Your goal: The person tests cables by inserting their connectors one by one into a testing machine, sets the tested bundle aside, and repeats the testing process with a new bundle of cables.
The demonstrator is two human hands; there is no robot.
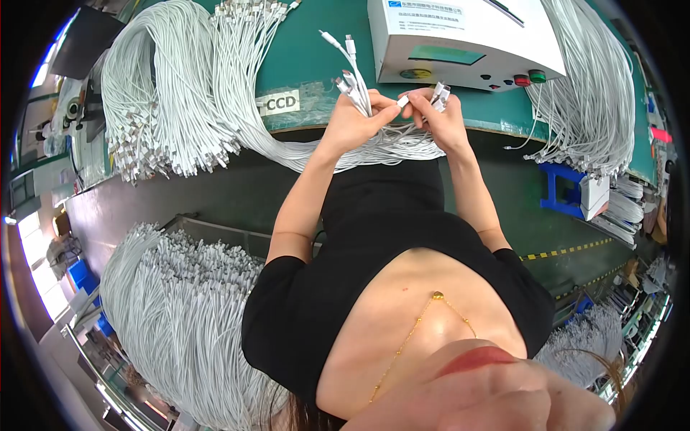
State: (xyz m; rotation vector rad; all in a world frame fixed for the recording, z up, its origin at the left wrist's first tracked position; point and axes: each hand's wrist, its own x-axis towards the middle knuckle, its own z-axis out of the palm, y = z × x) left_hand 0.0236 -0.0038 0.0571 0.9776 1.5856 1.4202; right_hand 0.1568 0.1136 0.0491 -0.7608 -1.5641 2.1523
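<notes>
My left hand (357, 118) is closed around several white cables (352, 86), whose plug ends stick up above the fingers. Beside it, my right hand (443, 118) is closed on more white cable plugs (440, 93). Between the fingertips of both hands is one white cable plug (402, 102); which hand grips it I cannot tell. Just below the hands, a long bundle of white cables (309, 152) runs along the front edge of the green table (316, 79).
A white tester box (460, 50) with a screen and red and green buttons stands behind my hands. White cable bundles (165, 79) lie at the left, and more cables (596, 93) hang at the right. A "CCD" label (280, 103) sits on the table. Cables (187, 309) fill a rack behind me.
</notes>
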